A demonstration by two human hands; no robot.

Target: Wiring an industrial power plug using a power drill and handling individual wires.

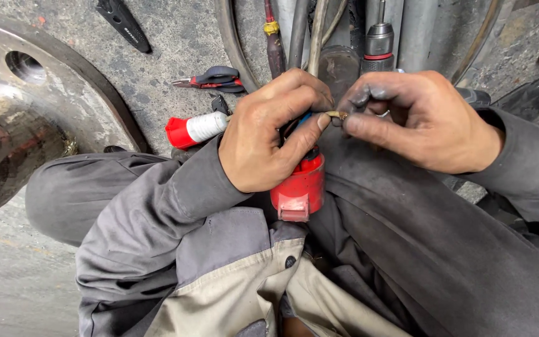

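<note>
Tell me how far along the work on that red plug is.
Done: the red plastic plug housing rests open-ended on the lap, cable fed in. In hand: the left hand and right hand pinch a small brass-coloured wire end between fingertips. Left: the red-and-white plug part lies apart on the ground, beside red-handled pliers, unjoined.

A glossy red plastic plug housing (299, 187) is gripped in the left hand (269, 137), and a small dull brass-coloured metal piece (337, 115) is pinched against it by the right hand (419, 122), whose fingertips (360, 97) are coated in matt black grime. Beside them, a second connector (196, 130) is seen in shiny red plastic with a ribbed white plastic collar, and pliers (213, 79) are shown with smooth red and black plastic-covered handles. The floor (176, 37) is presented as rough, speckled grey concrete, the round flange (45, 93) as worn, scuffed bare metal, and the sleeves (157, 218) as matt grey woven cloth.
</note>
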